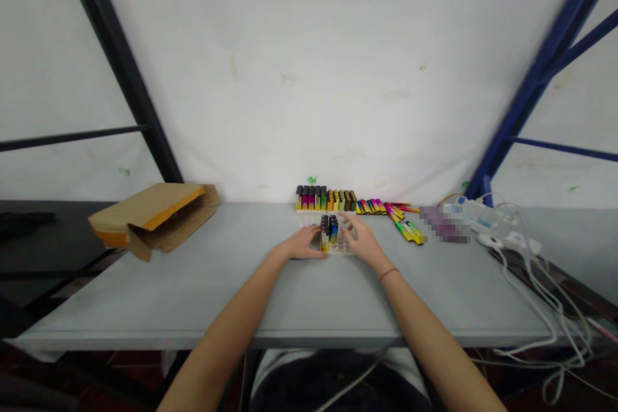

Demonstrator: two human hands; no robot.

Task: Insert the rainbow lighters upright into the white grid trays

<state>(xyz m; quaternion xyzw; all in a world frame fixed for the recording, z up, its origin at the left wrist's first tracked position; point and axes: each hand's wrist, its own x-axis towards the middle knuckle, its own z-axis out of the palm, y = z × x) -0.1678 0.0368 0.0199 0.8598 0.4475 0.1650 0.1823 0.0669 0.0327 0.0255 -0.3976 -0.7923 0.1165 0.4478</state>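
My left hand (302,246) and right hand (360,241) loosely steady the tray (338,248); a nudge could topple its upright lighters (329,232).

A flattened cardboard box (153,217) lies at the left of the grey table (203,296), partly overhanging its left edge. Right of centre, white cables (535,283) and a white power strip (476,215) sprawl across the table's right end, some cables hanging over its front edge. A white wall (309,64) fills the upper frame, with a black metal frame (120,64) at upper left and a blue metal frame (541,71) at upper right.
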